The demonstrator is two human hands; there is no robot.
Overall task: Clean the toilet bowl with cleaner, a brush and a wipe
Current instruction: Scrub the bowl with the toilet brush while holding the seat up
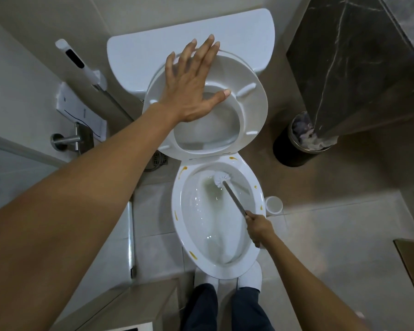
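Note:
The white toilet bowl stands open below me, with several orange smears on its rim. My left hand lies flat with spread fingers on the raised seat, holding it up against the cistern. My right hand grips the grey handle of the toilet brush at the bowl's right rim. The white brush head is inside the bowl, at the upper back wall above yellowish water.
A white brush holder stands on the floor right of the bowl. A dark waste bin with paper sits further right beside a dark marble panel. A bidet sprayer and floor drain are at the left. My feet touch the bowl's front.

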